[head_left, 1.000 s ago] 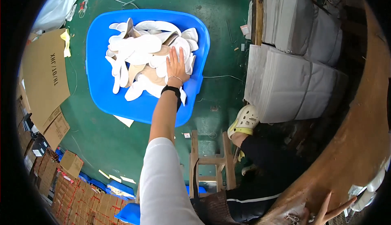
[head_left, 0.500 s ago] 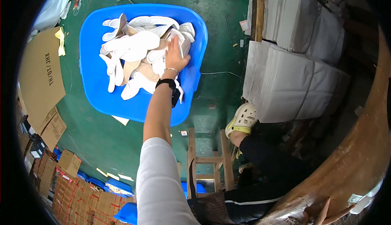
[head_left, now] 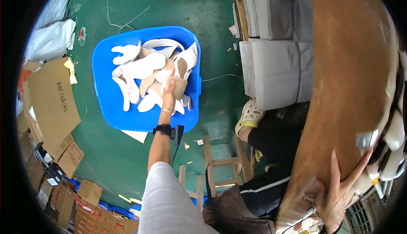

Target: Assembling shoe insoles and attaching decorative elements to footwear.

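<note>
A blue plastic tub (head_left: 101, 94) on the green floor holds a loose pile of white, beige-backed shoe insoles (head_left: 142, 66). My left hand (head_left: 169, 94) reaches into its right side, fingers closed around a beige-faced insole (head_left: 179, 86) that stands tilted above the pile. Whether a second piece is in the grip I cannot tell. My right hand (head_left: 334, 196) is at the lower right, lying on the brown curved tabletop (head_left: 339, 85), with two fingers spread apart. Close to its fingertips is a small clear plastic piece (head_left: 365, 140).
Bundles of grey-white sheets (head_left: 277, 73) are stacked right of the tub. A wooden stool (head_left: 224, 163) and a foot in a pale clog (head_left: 251, 115) are below it. Flattened cardboard (head_left: 53, 94), white bags (head_left: 53, 39) and a small carton (head_left: 89, 192) line the left.
My left hand, earlier spread over the pile, is now closed on an insole and drawn back nearer. The view has shifted right, showing more of the tabletop and my right hand.
</note>
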### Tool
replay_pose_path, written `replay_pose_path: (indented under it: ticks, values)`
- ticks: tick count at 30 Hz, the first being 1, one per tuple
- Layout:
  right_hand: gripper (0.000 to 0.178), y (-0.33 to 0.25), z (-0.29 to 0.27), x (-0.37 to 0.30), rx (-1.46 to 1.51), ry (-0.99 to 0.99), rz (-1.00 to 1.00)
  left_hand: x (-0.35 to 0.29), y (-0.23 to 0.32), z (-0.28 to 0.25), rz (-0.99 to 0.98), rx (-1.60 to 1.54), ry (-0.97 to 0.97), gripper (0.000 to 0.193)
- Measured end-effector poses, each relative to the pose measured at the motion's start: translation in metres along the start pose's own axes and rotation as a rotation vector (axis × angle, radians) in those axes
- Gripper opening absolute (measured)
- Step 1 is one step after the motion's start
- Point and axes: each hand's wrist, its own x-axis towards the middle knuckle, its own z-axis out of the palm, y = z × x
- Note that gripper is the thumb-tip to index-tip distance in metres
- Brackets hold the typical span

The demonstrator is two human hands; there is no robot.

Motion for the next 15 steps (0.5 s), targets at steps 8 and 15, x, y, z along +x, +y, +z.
replay_pose_path:
  ticks: [8, 15]
  values:
    - [0.085, 0.011, 0.006, -0.006, 0.197, 0.169, -0.178, -0.126, 0.097, -0.063, 0.332, -0.425, 0.144, 0.063]
    - [0.083, 0.019, 0.014, -0.011, 0.321, 0.359, -0.351, -0.219, 0.159, -0.085, 0.627, -0.561, 0.289, 0.066]
